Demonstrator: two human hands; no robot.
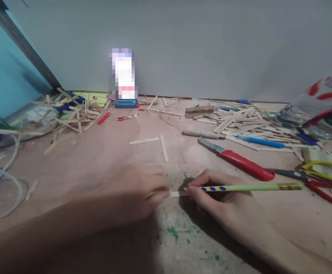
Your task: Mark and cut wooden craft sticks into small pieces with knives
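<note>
My left hand [145, 188], a little blurred, is closed with its fingertips on one end of a wooden craft stick [177, 193]. The stick's other end reaches my right hand [214, 196]. In that hand a light green pencil [251, 187] with purple dots lies almost level, its eraser end to the right; the tip is hidden by my fingers. Just beyond my hands, two more craft sticks lie on the tabletop, one nearly level [143, 140] and one slanted [164, 148]. A red-handled knife [244, 163] rests behind my right hand.
Scissors [308, 177] with yellow and red handles lie at right. Piles of craft sticks stand back right [242, 123] and left [80, 114]. A blurred-out phone [124, 74] leans on the wall. A white cable [17, 179] curls at left; a plastic bottle [291, 114] lies far right.
</note>
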